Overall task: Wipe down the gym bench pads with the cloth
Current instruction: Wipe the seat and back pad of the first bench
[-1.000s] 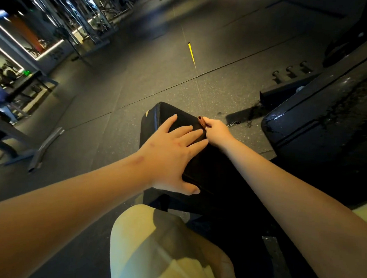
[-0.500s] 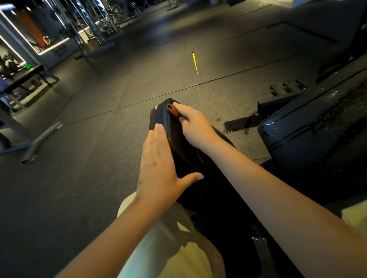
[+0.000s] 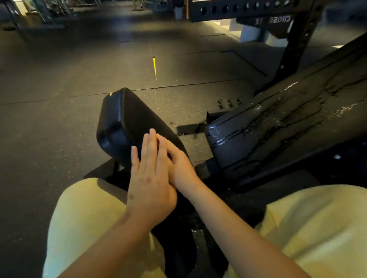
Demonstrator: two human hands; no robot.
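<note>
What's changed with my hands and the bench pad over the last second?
The right hand slid from the far edge of the small black seat pad back toward the person. The left hand left the pad's side and now lies flat, partly over the right hand. The brown cloth is no longer visible. The pad itself stayed put.

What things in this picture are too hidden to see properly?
Cloth: not visible in the head view. The left hand lies over the right hand and would cover anything it holds.
Right hand's fingers: mostly under the left hand, so its grip is unclear.
Back pad: cut off by the right edge.
Seat pad: near end hidden by the hands and arms.
</note>
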